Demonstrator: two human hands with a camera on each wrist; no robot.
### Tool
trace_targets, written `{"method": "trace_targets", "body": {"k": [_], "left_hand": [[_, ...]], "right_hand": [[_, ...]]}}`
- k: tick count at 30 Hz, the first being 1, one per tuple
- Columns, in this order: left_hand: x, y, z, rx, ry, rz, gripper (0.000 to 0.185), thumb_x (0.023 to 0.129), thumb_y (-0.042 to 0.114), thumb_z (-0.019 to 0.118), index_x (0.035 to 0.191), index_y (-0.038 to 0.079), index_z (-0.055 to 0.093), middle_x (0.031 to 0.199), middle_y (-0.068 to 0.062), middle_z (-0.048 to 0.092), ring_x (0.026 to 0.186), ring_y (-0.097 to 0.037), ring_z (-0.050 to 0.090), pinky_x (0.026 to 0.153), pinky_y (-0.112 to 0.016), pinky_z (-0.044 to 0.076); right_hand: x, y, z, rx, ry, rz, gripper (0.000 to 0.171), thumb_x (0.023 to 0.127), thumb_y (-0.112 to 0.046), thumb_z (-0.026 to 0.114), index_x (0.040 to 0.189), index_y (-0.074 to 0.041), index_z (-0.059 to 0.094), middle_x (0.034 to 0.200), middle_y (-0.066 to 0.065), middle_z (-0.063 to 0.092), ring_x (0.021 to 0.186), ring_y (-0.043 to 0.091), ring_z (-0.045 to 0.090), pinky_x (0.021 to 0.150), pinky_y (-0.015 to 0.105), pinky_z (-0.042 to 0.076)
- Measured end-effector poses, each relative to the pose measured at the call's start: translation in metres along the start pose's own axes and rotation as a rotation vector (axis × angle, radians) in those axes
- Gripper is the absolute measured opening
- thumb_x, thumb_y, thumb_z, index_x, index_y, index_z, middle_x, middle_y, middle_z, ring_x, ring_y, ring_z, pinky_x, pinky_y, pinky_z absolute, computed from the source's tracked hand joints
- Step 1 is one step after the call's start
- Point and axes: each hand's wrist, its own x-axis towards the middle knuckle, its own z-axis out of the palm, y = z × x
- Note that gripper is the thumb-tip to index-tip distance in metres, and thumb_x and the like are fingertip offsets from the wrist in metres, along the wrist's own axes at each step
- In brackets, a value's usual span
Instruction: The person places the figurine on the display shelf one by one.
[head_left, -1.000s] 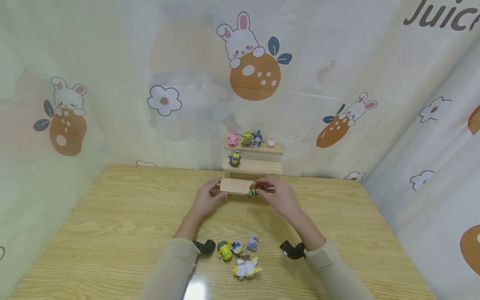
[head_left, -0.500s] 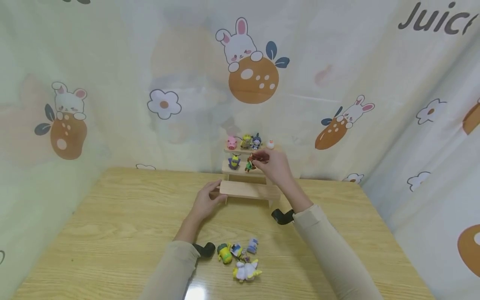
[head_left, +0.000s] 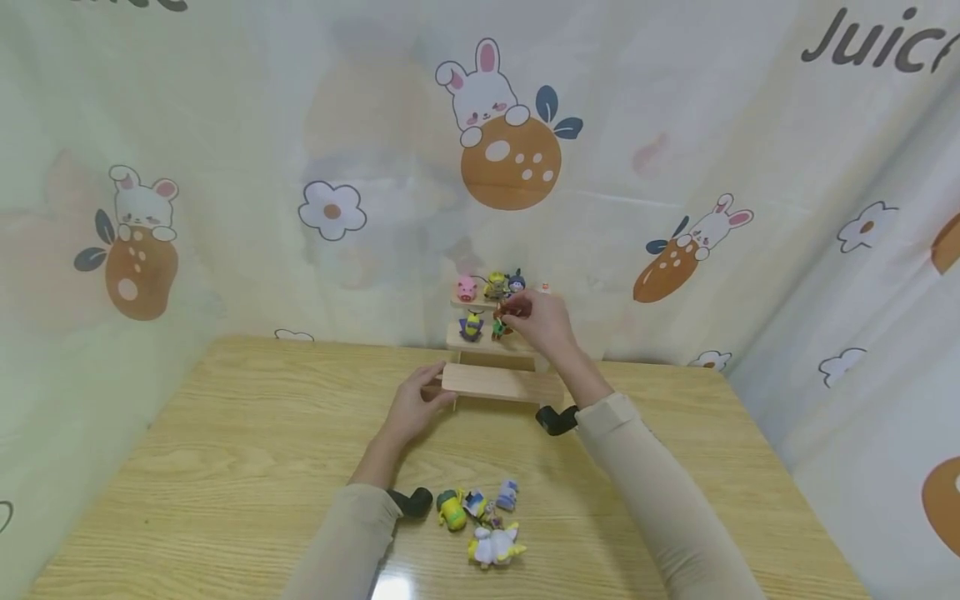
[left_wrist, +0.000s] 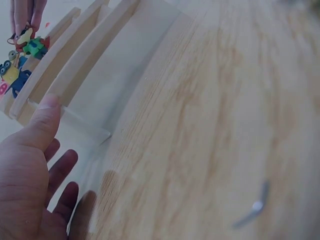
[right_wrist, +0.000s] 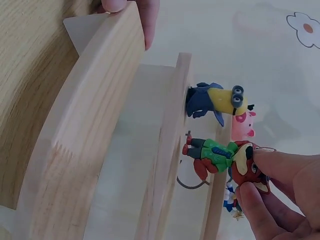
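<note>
Small fox figurine with brown head and green shirt (right_wrist: 222,156) — pinched by the head between the fingertips (right_wrist: 280,167) of the right hand (head_left: 542,321), feet just touching the middle step of the three-step pale wooden display stand (head_left: 501,382). Stands there at about 3 o'clock from the yellow-and-blue minion figurine (right_wrist: 215,101), near but apart. Left hand (head_left: 411,406) steadies the stand at its 9 o'clock end, thumb (left_wrist: 42,122) pressed flat on the edge of the lowest step, other fingers relaxed and holding nothing.

On the top step: pink pig figurine (head_left: 467,288) and some more small figures, partly hidden behind the right hand. On the light wood-grain table (head_left: 225,433), at 6 o'clock from the stand, a little heap of loose figurines (head_left: 480,518) — well apart from both hands.

Step in hand, as judged: placing the fox upright on the middle step. Next move calls for setting both feet flat, then loosening the pinch slowly so the figure does not tip against the minion.
</note>
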Motion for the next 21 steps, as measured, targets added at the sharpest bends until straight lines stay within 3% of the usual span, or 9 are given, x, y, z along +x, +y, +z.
{"method": "trace_targets", "body": {"k": [21], "left_hand": [[-0.0006,0.0006,-0.0003,0.013,0.009,0.020,0.066,0.083,0.030,0.072,0.139,0.008,0.047,0.133,-0.011,0.055,0.118,-0.029,0.055,0.097,-0.045,0.048]], "right_hand": [[0.0064,0.0002,0.0067,0.017,0.000,0.026,0.021,0.087,-0.019,0.070,0.106,-0.009,0.068,0.100,0.008,0.070,0.091,0.022,0.067,0.076,0.034,0.057]]}}
